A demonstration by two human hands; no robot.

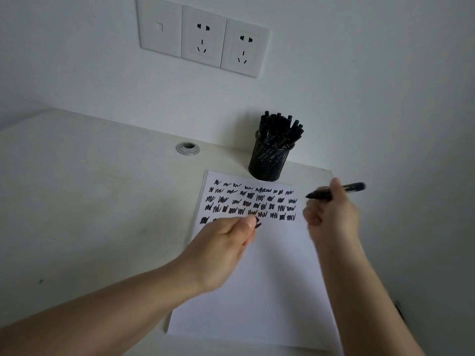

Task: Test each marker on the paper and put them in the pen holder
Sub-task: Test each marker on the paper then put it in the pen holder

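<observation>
A white sheet of paper lies on the desk, its upper part covered with rows of black scribbles. My right hand grips an uncapped black marker above the paper's right edge, its tip pointing left. My left hand hovers over the paper's left side and pinches a small black cap between thumb and finger. A black mesh pen holder stands at the paper's top edge, packed with several black markers.
The white desk has a round cable grommet behind the paper to the left. Its right edge runs close to the paper. Wall sockets sit on the white wall behind.
</observation>
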